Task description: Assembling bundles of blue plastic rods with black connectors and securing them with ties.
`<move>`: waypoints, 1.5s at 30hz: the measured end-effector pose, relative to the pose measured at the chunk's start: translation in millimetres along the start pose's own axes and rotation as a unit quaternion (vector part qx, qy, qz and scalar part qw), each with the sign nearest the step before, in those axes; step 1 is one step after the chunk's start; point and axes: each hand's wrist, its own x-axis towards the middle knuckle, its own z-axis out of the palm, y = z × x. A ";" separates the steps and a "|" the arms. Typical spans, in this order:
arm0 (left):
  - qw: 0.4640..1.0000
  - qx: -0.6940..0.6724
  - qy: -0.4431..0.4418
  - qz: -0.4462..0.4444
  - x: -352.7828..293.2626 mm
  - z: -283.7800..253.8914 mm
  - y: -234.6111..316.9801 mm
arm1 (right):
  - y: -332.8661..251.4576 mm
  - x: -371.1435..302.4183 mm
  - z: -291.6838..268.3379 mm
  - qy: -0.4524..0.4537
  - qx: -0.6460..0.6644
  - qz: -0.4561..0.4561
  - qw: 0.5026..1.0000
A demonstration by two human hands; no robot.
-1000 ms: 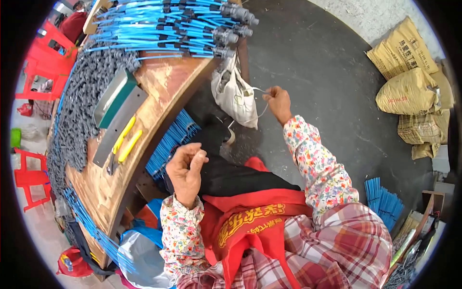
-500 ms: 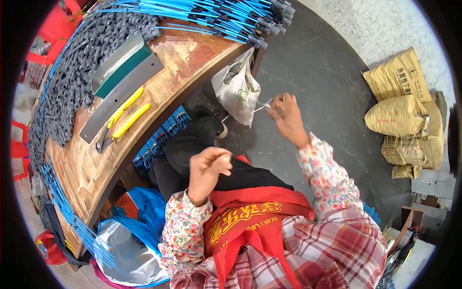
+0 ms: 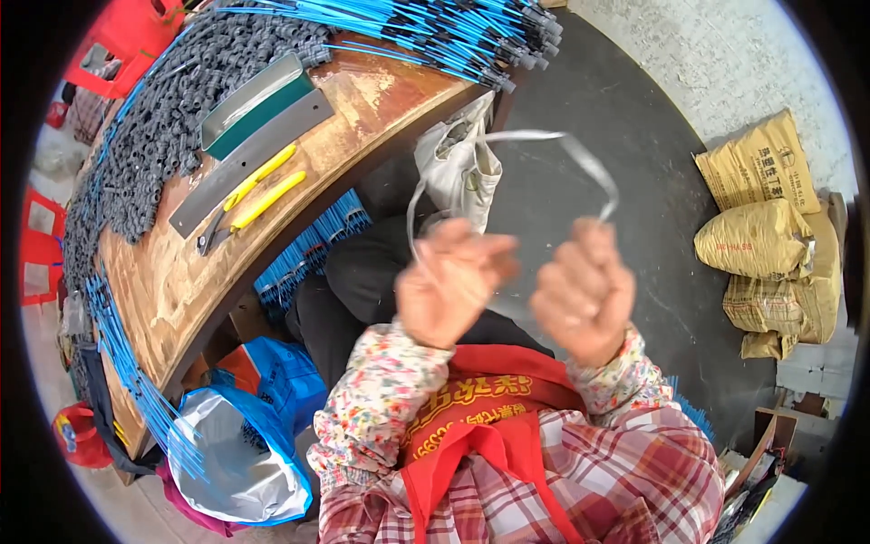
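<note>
A thin whitish strip (image 3: 594,168) rises in a loop from my right hand (image 3: 584,295), which is closed on it. The strip arches left to the top of a pale cloth bag (image 3: 462,177) hanging at the table's edge. Another stretch of it drops from the bag's left side toward my left hand (image 3: 453,281). That hand is smeared by motion, its fingers stretched out and apart; whether the strip touches it is unclear. Both hands are above my lap, in front of a red apron (image 3: 480,399).
On the wooden table (image 3: 372,109) lie yellow-handled pliers (image 3: 254,195), a green tray (image 3: 258,104), a flat grey bar (image 3: 254,163), piled grey connectors (image 3: 181,100) and blue cable ties (image 3: 435,36). A blue-and-white sack (image 3: 240,453) stands lower left. Tan sacks (image 3: 757,240) stand at right.
My right hand has come down and nearer my body, drawing the strip into a long loop. My left hand has moved right and up, and its fingers have spread.
</note>
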 end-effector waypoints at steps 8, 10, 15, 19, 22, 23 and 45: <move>0.954 0.259 -0.087 0.124 -41.3 45.1 47.4 | -86.4 -3.5 -62.1 0.152 -0.083 -0.257 0.951; 0.944 0.301 -0.033 0.134 -41.8 47.1 32.2 | -78.5 -10.7 -90.9 0.282 -0.110 -0.218 0.928; 0.958 0.219 0.093 0.159 -34.1 34.8 24.3 | 4.8 -37.9 -141.3 0.372 -0.235 0.243 0.864; 0.964 0.146 0.141 0.173 -24.7 36.6 31.0 | -1.4 -28.1 -114.0 0.207 -0.346 0.172 0.899; 0.969 0.089 0.133 0.187 -5.5 43.5 40.7 | -4.3 -11.0 -105.1 0.047 -0.070 0.173 0.981; 0.970 0.062 0.126 0.199 -2.1 47.3 42.6 | -3.2 -5.4 -101.7 -0.040 0.072 0.170 0.982; 0.853 0.243 0.257 0.384 1.9 85.0 34.3 | 40.2 116.4 -39.0 -0.323 0.009 0.123 0.938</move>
